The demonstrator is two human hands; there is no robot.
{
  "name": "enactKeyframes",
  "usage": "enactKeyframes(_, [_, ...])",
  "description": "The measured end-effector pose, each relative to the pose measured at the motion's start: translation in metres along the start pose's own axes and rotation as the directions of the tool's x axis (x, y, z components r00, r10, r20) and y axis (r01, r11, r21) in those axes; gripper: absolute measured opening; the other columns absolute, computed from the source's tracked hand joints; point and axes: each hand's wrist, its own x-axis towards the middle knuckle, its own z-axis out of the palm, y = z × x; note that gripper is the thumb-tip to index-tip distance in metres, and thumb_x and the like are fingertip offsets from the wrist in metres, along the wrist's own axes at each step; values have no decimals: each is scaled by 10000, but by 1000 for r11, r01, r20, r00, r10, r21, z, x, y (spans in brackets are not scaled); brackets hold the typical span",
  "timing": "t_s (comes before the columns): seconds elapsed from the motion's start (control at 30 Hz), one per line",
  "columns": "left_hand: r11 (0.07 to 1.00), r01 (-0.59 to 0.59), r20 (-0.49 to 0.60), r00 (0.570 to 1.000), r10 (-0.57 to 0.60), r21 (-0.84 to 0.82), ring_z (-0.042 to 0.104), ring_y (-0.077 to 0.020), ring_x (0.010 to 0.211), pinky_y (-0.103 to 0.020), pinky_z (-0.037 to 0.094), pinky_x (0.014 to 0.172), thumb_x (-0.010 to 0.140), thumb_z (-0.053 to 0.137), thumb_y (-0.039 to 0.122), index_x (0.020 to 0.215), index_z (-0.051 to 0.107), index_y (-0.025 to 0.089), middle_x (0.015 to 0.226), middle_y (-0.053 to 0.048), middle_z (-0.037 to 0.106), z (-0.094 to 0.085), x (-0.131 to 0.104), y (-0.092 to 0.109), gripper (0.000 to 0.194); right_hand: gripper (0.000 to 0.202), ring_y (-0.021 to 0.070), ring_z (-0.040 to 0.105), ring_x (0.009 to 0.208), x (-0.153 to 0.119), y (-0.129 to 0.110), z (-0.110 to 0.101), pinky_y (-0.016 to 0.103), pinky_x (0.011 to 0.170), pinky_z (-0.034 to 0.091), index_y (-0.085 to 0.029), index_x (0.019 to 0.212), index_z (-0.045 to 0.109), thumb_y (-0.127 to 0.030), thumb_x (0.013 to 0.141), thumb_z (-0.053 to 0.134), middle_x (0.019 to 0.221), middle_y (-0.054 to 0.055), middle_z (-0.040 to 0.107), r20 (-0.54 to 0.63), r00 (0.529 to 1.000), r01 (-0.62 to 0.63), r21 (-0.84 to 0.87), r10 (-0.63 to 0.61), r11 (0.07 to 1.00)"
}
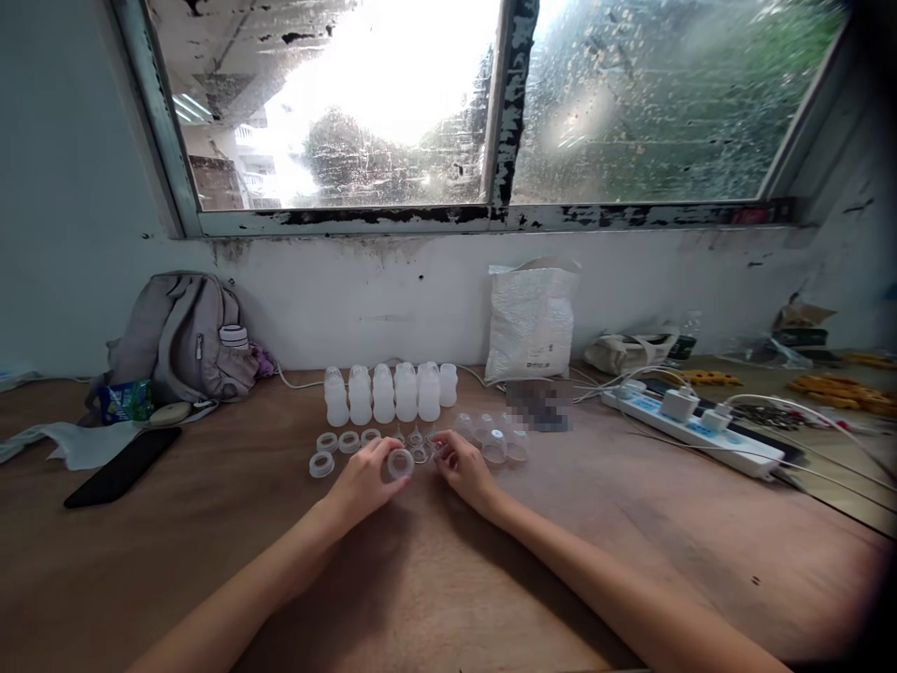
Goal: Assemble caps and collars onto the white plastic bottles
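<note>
My left hand [368, 481] is closed on a translucent ring [400, 464], held upright between thumb and fingers just above the table. My right hand [463, 467] has its fingertips at the small clear nipples [419, 449], its fingers pinched round one at the group's right side. More white rings [321, 465] lie left of my left hand. Behind them stand several milky bottles [383, 394] in rows. Clear domed caps [494, 446] are grouped right of my right hand.
A grey backpack [189, 336] and a black phone-like slab [122, 467] are at the left. A white padded bag [531, 322] leans on the wall. At the right lie a power strip [701, 435] with cables and some orange items [833, 391]. The wooden table [392, 598] extends towards me.
</note>
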Motion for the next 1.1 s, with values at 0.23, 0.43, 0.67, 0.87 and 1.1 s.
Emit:
enactKeyframes(0.23, [827, 143, -40, 980, -196, -544, 582, -161, 787, -276, 455, 726, 628, 633, 219, 894, 514, 178, 824, -37, 609, 49, 30, 6, 294, 297, 121, 495, 640, -1, 2, -8, 245, 624, 431, -193, 966, 528, -88, 701, 442, 847, 32, 520, -96, 995, 29, -1, -29, 1000])
enactKeyframes(0.43, [644, 223, -6, 943, -333, -732, 597, -163, 799, -294, 484, 715, 653, 645, 274, 970, 519, 154, 1001, -97, 574, 65, 22, 4, 362, 403, 121, 529, 666, -6, -2, -5, 254, 664, 447, -196, 1065, 423, -70, 683, 443, 845, 23, 558, -21, 999, 36, 115, -33, 993])
enactKeyframes(0.67, [576, 215, 4, 939, -345, -789, 591, -173, 842, -310, 474, 771, 638, 671, 280, 990, 536, 148, 951, -93, 605, 56, 18, 6, 400, 512, 144, 548, 836, -12, -19, -8, 303, 801, 416, -226, 1115, 343, -24, 649, 415, 907, 26, 582, 77, 995, 46, 202, -62, 978])
enactKeyframes(0.87, [496, 255, 60, 925, -375, -830, 583, -190, 875, -324, 451, 811, 615, 686, 304, 909, 593, 135, 923, -92, 628, 54, 20, 10, 352, 514, 150, 541, 831, -11, -21, -11, 303, 795, 410, -221, 1098, 370, -31, 623, 421, 859, 17, 566, 74, 996, 30, 199, -46, 980])
enactKeyframes(1.1, [308, 280, 127, 892, -434, -909, 576, -175, 871, -304, 438, 808, 645, 657, 336, 886, 623, 140, 927, -76, 637, 52, 20, 7, 313, 500, 146, 553, 815, -10, -22, -11, 294, 778, 410, -214, 1080, 400, -34, 614, 404, 833, 7, 588, 45, 999, -29, 322, 15, 946])
